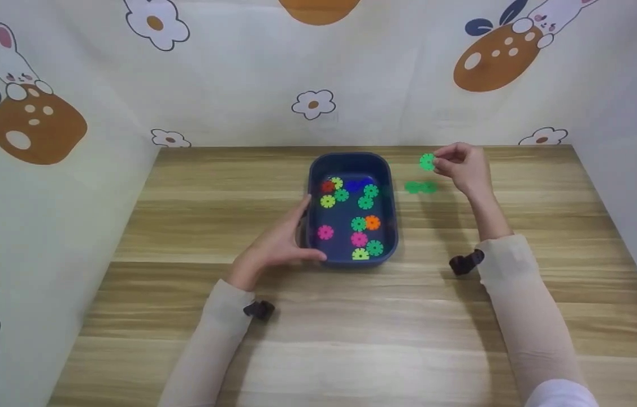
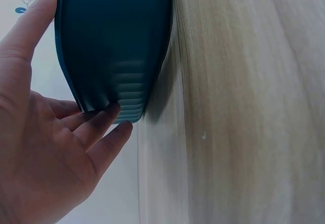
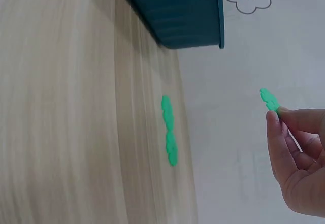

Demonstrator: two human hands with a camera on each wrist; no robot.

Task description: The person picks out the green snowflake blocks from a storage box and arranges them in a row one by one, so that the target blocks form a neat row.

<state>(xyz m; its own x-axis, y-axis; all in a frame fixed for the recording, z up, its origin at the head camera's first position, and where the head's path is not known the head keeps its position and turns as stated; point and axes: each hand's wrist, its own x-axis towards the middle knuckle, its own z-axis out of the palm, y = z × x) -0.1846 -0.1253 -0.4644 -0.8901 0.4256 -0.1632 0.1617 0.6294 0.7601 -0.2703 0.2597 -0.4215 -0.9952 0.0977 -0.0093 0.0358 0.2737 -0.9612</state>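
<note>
Green notched disc (image 1: pixel 426 162), one: held raised off the bench (image 1: pixel 194 215), near its far edge, right of centre. Right hand (image 1: pixel 468 169): grip pinched the disc's rim between thumb and fingertips. Handling, as judged: very light, thin, probably stiff plastic, unlikely to break but easily dropped; best taken by the notched rim.

Pair of green discs (image 1: pixel 412 187): lay end to end on the bench right of the tray; whether joined, could not be told.

Blue tray (image 1: pixel 351 263), deep-walled: stood on the bench left of the pair, nearer the far edge than the near. More discs (image 1: pixel 325 232), red, yellow, green, blue, pink and orange: lay inside it. Left hand (image 1: pixel 278 240): grip held the tray's left side, thumb at the near left corner, fingers against the outer wall.

Backdrop (image 1: pixel 239 85), pale, printed with flowers and rabbits: hung behind the far edge.
</note>
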